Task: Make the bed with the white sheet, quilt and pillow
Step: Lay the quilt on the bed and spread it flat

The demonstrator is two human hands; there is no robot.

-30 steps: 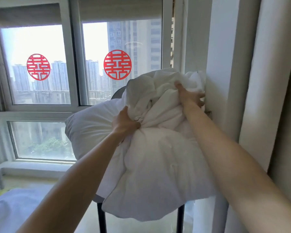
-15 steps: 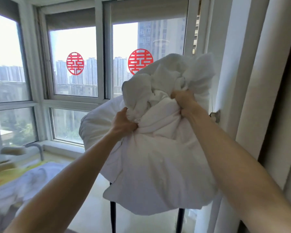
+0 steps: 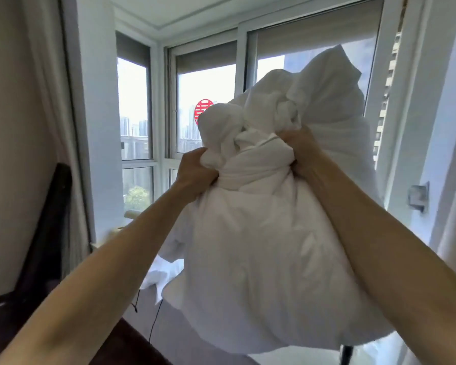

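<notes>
Left hand point(image 3: 195, 171) fisted into a gathered fold of the white quilt point(image 3: 261, 246); right hand point(image 3: 304, 151) clamped on a bunch at the opposite side of the same knot. Hands near each other, apart, the wad of fabric between them. Quilt held up at chest height in a bundle, lower bulk hanging free, top corners flaring above the hands. Rumpled white sheet point(image 3: 163, 272) lies low behind, seemingly on the bed; dark headboard point(image 3: 50, 233) at left; window point(image 3: 206, 101) with red decal point(image 3: 202, 111) beyond. Pillow not identifiable here.

Step judged: carrying the bundled quilt toward the bed. Next likely needs lowering it onto the mattress, finding edges, then shaking it open flat.
</notes>
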